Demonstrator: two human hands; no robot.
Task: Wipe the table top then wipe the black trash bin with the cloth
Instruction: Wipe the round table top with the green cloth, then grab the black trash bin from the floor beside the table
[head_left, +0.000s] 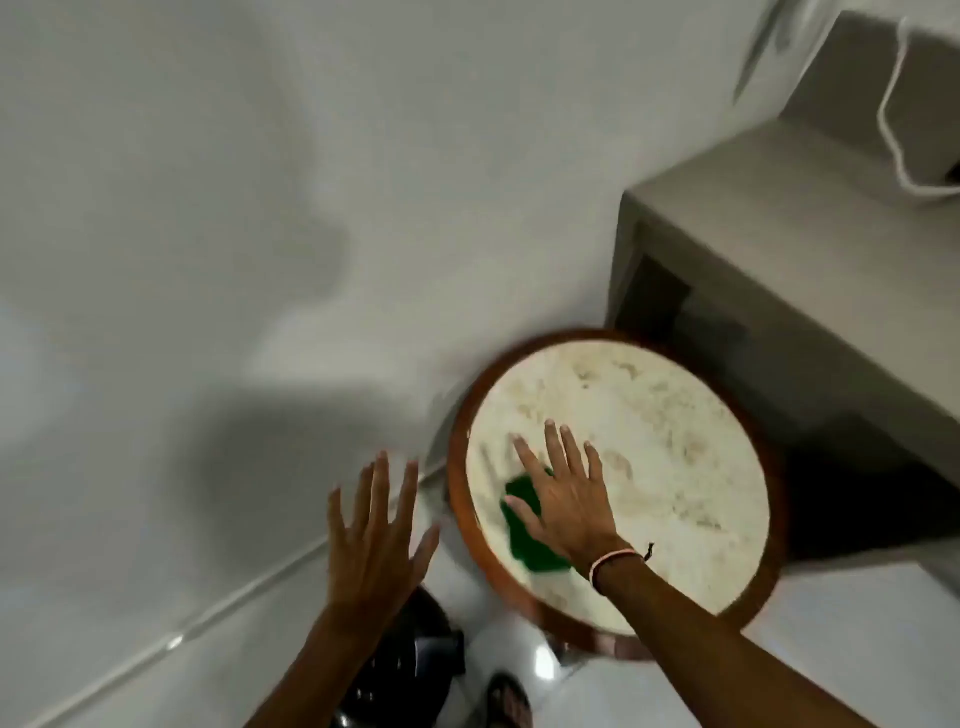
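A small round table (675, 441) with a pale, stained top and a brown wooden rim stands by the white wall. My right hand (563, 499) lies flat on its near-left part, fingers spread, pressing a green cloth (524, 535) onto the top; the cloth shows only under the palm and thumb. My left hand (374, 530) hovers to the left of the table with its fingers spread and nothing in it. Below that arm sits the black trash bin (405, 670), partly hidden by my forearm.
A grey cabinet or bench (789, 249) stands right behind the table against the wall, with a white cord (893, 135) hanging over it. The floor (831, 623) is white tile. A sandalled foot (511, 701) shows at the bottom.
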